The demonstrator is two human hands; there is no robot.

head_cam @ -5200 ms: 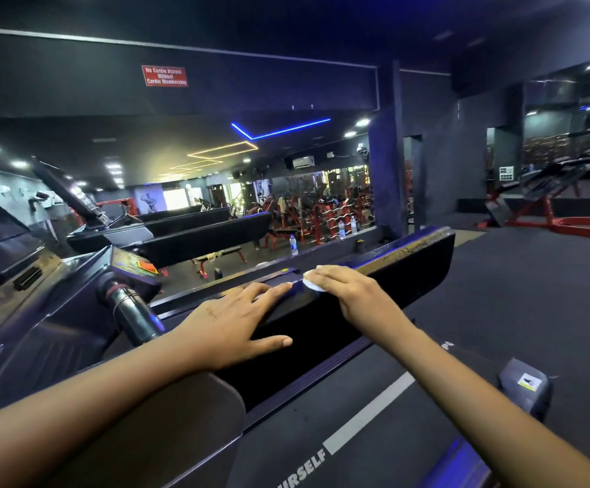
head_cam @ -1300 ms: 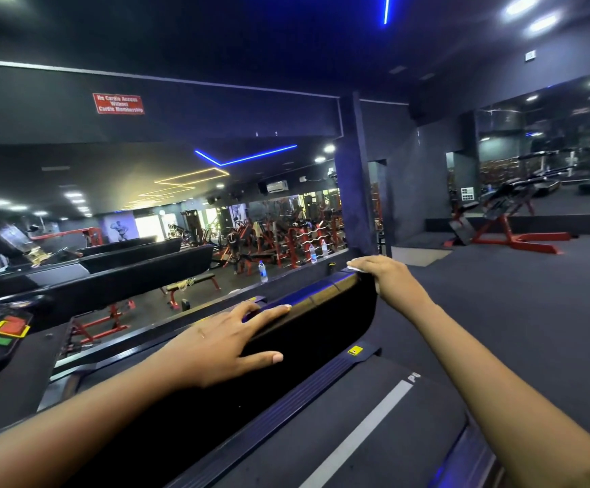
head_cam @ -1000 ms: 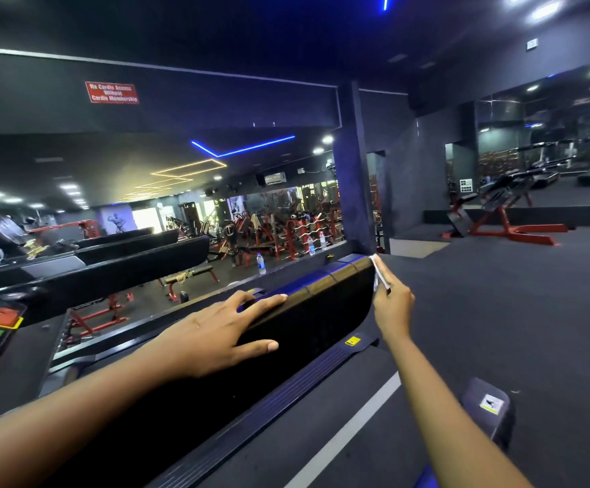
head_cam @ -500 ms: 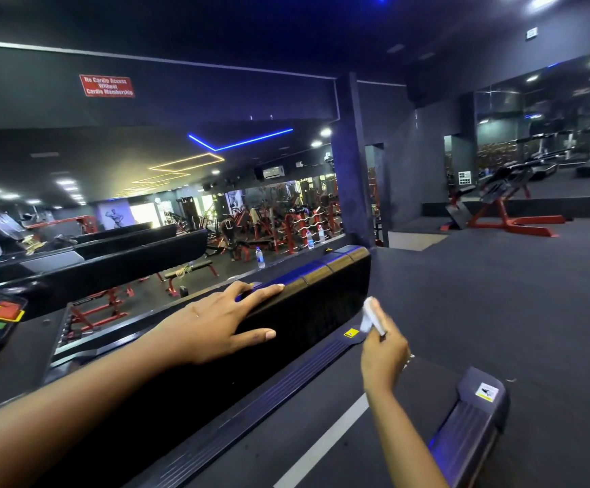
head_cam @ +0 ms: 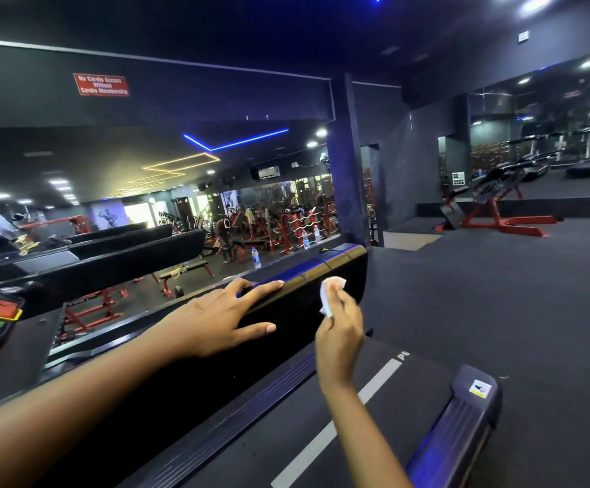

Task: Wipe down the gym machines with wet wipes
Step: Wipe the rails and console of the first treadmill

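Scene: a dim gym is seen from above the person's two bare forearms, which are stretched over a treadmill.
Left hand: the left hand (head_cam: 216, 322) is laid flat on the top of the black side rail (head_cam: 318, 271), fingers spread and straight, thumb down on the rail's near face. Nothing is gripped.
Right hand: the right hand (head_cam: 339, 332) is raised just to the right of the left fingertips, fingers curled, with a white wet wipe (head_cam: 330, 294) pinched at the fingertips.
Wipe: it is folded small and held upright in the air in front of the rail's near face. Whether it touches the rail cannot be told.
Below the right hand: the treadmill belt (head_cam: 321, 434) is seen, marked by a white stripe.
Beyond both hands: a wall mirror (head_cam: 145, 206) is seen, with red machines reflected in it.
Change: about a second ago the wipe was pressed on the rail's far end; it has since been drawn back towards the left hand and turned up. The left hand has been kept where it was.
Meaning for the task: the pass along the rail top appears finished. The wipe is probably being refolded or checked before the near face or another part is wiped.
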